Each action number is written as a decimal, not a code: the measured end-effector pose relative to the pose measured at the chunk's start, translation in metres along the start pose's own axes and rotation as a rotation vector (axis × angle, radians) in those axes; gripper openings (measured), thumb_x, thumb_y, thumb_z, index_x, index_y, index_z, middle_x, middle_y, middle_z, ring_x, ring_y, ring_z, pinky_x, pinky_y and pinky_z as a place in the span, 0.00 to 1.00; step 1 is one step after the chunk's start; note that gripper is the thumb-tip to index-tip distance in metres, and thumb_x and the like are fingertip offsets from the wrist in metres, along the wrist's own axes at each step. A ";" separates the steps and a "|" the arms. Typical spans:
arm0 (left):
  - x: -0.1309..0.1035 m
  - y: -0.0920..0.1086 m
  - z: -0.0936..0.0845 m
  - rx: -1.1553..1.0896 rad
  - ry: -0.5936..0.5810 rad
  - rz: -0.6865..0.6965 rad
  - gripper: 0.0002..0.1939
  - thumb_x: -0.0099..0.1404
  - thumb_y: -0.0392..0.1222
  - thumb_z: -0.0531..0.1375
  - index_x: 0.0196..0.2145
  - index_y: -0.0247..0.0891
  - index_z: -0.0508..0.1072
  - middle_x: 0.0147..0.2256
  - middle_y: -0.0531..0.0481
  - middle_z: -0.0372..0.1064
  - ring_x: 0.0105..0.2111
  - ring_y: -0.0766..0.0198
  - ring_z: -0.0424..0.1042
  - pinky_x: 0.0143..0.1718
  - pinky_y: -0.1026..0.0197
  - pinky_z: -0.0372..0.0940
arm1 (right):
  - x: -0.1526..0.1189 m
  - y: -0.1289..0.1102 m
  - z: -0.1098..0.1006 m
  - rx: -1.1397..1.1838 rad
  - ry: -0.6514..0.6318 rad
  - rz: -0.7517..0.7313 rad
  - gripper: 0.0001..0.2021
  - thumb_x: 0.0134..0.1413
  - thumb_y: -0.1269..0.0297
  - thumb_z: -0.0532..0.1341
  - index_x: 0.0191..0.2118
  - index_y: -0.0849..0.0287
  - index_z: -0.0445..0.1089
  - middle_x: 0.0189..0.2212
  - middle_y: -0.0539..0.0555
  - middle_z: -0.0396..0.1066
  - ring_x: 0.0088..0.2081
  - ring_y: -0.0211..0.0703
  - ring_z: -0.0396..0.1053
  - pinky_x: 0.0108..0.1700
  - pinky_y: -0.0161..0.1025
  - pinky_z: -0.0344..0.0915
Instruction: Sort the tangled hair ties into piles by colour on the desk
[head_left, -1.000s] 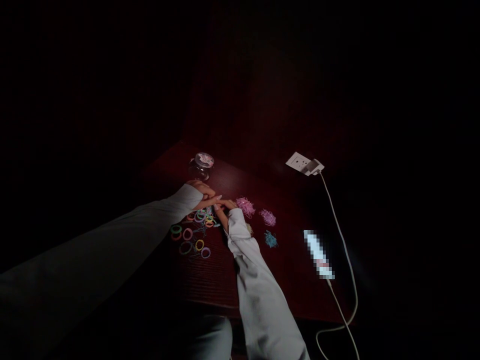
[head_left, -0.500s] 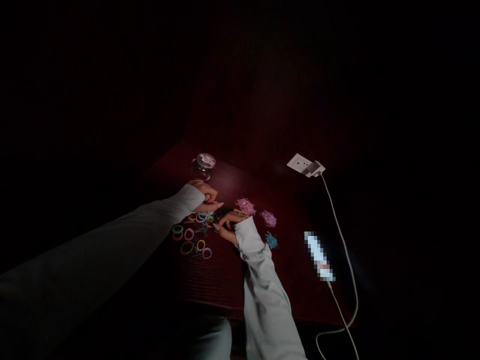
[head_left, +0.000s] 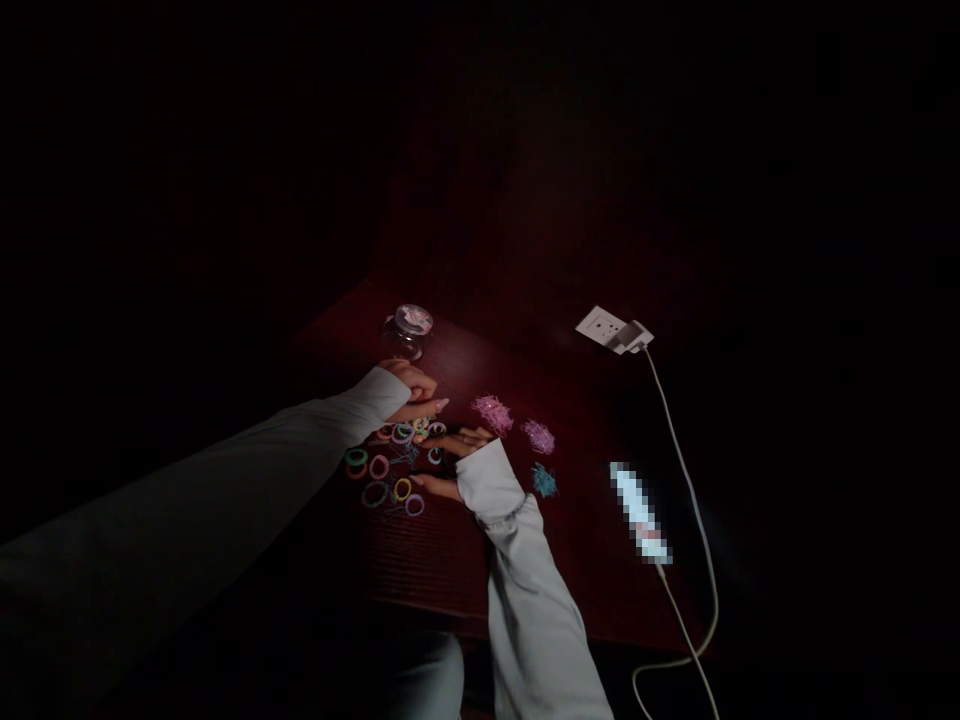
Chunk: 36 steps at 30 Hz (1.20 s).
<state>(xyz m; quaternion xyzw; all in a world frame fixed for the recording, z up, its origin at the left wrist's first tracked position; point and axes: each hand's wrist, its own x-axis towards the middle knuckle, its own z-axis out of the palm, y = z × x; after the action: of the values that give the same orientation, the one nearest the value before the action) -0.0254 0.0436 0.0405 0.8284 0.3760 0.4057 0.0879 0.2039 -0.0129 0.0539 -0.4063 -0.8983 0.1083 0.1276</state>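
Note:
Colourful hair ties lie in a loose group on the dark red table; a pink one [head_left: 379, 467], a yellow one [head_left: 403, 489] and a green one [head_left: 356, 457] show well. Thin blue-grey strands [head_left: 405, 455] are mixed among them. My left hand [head_left: 412, 388] rests at the far side of the group, its fingers curled and its thumb stretched out; whatever the fingers may hold is hidden. My right hand [head_left: 448, 462] reaches over the group's right side, thumb and fingers apart. A small light-coloured hair tie [head_left: 435, 456] lies between its thumb and fingers, not gripped.
A clear lidded jar [head_left: 409, 330] stands beyond my left hand. Right of my right hand lie a pink clump [head_left: 493, 413], a purple clump [head_left: 538, 436] and a teal clump [head_left: 544, 480] of thin pieces. Farther right are a blurred-out phone [head_left: 640, 512], its cable [head_left: 686, 480] and a wall socket [head_left: 602, 328].
My right hand has drawn its thumb toward me and spread from its fingers, uncovering the small light hair tie. My left hand has barely moved.

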 end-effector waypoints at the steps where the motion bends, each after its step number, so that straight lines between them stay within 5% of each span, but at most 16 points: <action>1: 0.000 0.000 0.000 0.002 -0.001 0.000 0.22 0.70 0.46 0.61 0.21 0.39 0.59 0.19 0.60 0.55 0.23 0.69 0.56 0.37 0.60 0.56 | 0.000 -0.001 -0.001 -0.001 -0.006 0.013 0.24 0.54 0.42 0.76 0.53 0.48 0.83 0.43 0.53 0.86 0.46 0.50 0.79 0.59 0.46 0.65; 7: 0.000 0.000 0.001 0.026 0.007 0.012 0.22 0.71 0.46 0.61 0.21 0.39 0.59 0.19 0.59 0.57 0.23 0.68 0.56 0.36 0.58 0.56 | 0.001 -0.003 -0.003 -0.033 -0.035 0.078 0.29 0.53 0.40 0.76 0.57 0.46 0.81 0.47 0.55 0.85 0.53 0.54 0.79 0.63 0.50 0.65; 17: 0.001 -0.005 0.009 0.044 0.001 -0.015 0.24 0.70 0.50 0.61 0.20 0.39 0.60 0.18 0.60 0.54 0.22 0.69 0.53 0.35 0.60 0.55 | 0.006 -0.022 0.012 -0.133 0.045 0.038 0.31 0.50 0.35 0.75 0.55 0.47 0.79 0.44 0.55 0.85 0.52 0.54 0.78 0.58 0.47 0.67; 36: 0.000 -0.007 0.005 0.031 -0.029 0.023 0.23 0.72 0.47 0.61 0.21 0.38 0.62 0.19 0.58 0.58 0.23 0.69 0.57 0.35 0.58 0.55 | 0.007 -0.021 0.015 0.190 0.090 0.028 0.06 0.64 0.57 0.71 0.41 0.52 0.79 0.38 0.49 0.78 0.44 0.43 0.76 0.54 0.42 0.68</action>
<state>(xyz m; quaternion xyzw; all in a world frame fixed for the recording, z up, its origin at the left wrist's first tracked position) -0.0251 0.0490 0.0339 0.8397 0.3714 0.3889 0.0760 0.1799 -0.0219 0.0470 -0.4092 -0.8717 0.1763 0.2040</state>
